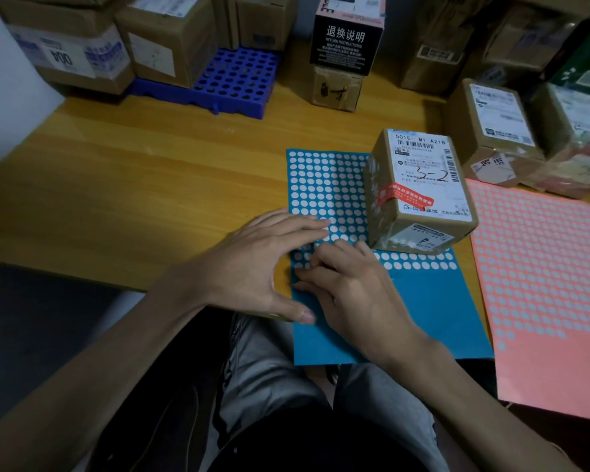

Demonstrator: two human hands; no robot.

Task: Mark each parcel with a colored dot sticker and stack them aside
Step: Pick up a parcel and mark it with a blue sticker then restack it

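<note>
Currently my left hand (pixel 252 264) presses flat, fingers straight, on the blue sticker sheet (pixel 433 308). My right hand (pixel 351 291) curls onto its dots; grip cannot be told. Risk: the parcel (pixel 419 189), standing on the sheet, may shift if the sheet lifts.

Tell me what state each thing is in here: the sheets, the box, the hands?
blue sheet: lying flat, upper rows showing white circles.
pink sheet: lying flat, mostly pale circles.
parcel: taped shut, standing on the blue sheet.
left hand: fingers straight, pressing the blue sheet.
right hand: fingers curled on it; pinch unclear.
</note>
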